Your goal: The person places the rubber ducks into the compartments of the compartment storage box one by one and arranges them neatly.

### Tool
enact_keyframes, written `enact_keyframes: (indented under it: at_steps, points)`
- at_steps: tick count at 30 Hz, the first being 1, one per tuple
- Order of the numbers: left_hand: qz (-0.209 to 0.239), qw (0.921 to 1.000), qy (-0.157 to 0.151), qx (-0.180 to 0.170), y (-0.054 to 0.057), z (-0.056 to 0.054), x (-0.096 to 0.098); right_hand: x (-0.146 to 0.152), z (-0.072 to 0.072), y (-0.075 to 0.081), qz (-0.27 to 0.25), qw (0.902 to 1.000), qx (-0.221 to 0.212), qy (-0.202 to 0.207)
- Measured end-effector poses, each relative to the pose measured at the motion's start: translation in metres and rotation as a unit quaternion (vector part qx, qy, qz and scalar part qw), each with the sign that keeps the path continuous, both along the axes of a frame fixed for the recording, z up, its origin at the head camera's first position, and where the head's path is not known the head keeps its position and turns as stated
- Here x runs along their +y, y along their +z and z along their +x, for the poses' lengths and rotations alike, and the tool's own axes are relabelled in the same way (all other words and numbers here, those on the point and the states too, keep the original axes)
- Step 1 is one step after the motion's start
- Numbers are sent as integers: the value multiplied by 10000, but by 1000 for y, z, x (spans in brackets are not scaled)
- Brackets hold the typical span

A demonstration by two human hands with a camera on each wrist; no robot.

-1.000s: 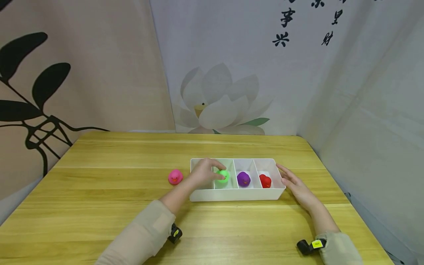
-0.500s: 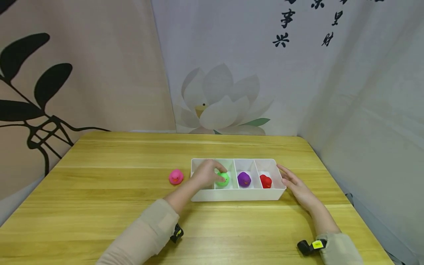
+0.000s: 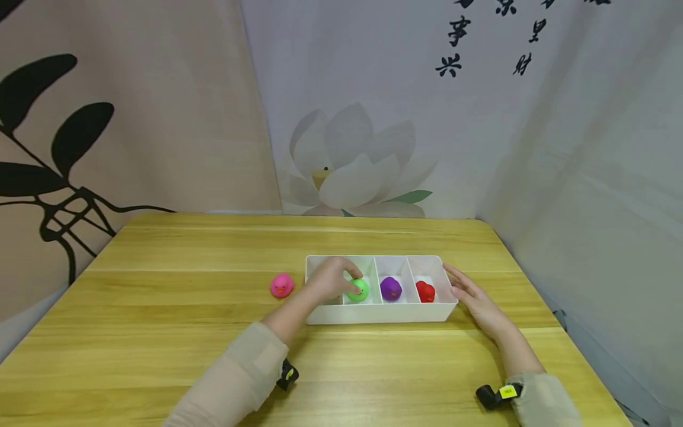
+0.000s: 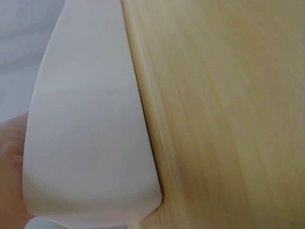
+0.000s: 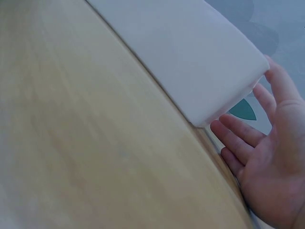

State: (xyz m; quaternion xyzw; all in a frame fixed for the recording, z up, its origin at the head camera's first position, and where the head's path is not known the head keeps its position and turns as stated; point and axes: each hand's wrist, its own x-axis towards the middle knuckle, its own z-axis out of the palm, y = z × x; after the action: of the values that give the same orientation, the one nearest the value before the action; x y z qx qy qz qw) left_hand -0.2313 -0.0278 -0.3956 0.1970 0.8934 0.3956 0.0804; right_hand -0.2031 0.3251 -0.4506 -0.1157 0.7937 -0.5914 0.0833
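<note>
A white box (image 3: 379,314) with a row of compartments sits on the wooden table. My left hand (image 3: 329,279) reaches over its left end and holds a green toy duck (image 3: 360,292) between thumb and fingers, down inside the second compartment from the left. The fingers of my right hand (image 3: 480,305) touch the box's right end; in the right wrist view the thumb lies at the rim and the other fingers extend loosely beside the end wall. A purple toy duck (image 3: 391,289) sits in the third compartment, a red one (image 3: 425,292) in the rightmost. My left forearm and hand partly hide the leftmost compartment.
A pink toy duck (image 3: 281,285) stands on the table (image 3: 176,320), just left of the box. Behind the table hangs a pale cloth (image 3: 368,71) printed with a lotus. Each sleeve carries a small black wrist camera (image 3: 493,397).
My left hand has lowered the green toy duck slightly deeper into its compartment. My right hand stays at the box's right end, and the other ducks have not moved.
</note>
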Motion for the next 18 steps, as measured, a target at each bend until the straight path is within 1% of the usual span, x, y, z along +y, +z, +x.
enact_keyframes:
  at_steps: [3,7,10,12,16,18]
  points:
    - [109,9999,-34,112,-1,0,-2,-1,0,1,12,10000,34,30]
    - [268,9995,37,131,-1,1,-6,-3,0,2,-39,10000,-1,47]
    - [438,9989,181,74,3,5,-11,-3,1,3,-71,9999,-2,73]
    - [661,9975,224,65,6,8,-14,-3,1,3,-73,9999,32,89]
    - [1042,9941,226,206,9,13,-22,-3,1,4,-41,10000,32,65]
    - [1157,9925,280,280,11,16,-26,-3,1,4,-28,10000,23,47]
